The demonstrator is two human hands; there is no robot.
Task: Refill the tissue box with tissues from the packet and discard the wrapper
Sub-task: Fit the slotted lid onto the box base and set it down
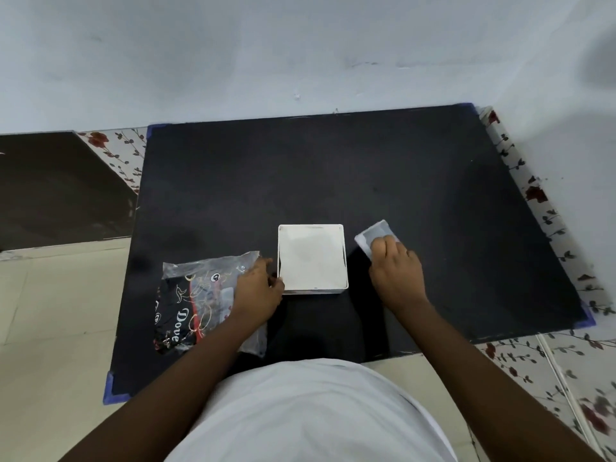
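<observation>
Two hands on a matte black mat (pixel 333 168), which is rectangular with blue tape at the corners and lies on a glossy floral-print table cover (pixel 540 195).

Dead center sits the tissue box (pixel 312 258): square, white, rigid-looking, open at the top with a flat white surface showing inside. Can't tell if that's tissues or the bare bottom.

The left hand (pixel 258 291) is at the box's near-left corner, fingers curled around that corner, and its wrist lies over the packet (pixel 196 301). That packet is crinkly clear plastic with a black and red print and looping gold lettering, lying slumped and wrinkled just left of the box; what's inside isn't clear.

The right hand (pixel 396 271) is just right of the box, fingers bent over a pale grey, flat rectangular lid-like piece (pixel 375 236) with rounded corners. It's tilted at an angle on the mat, and the fingertips press on its near edge. Looks like smooth plastic.

A white shirt (pixel 310 415) fills the bottom of the view.
</observation>
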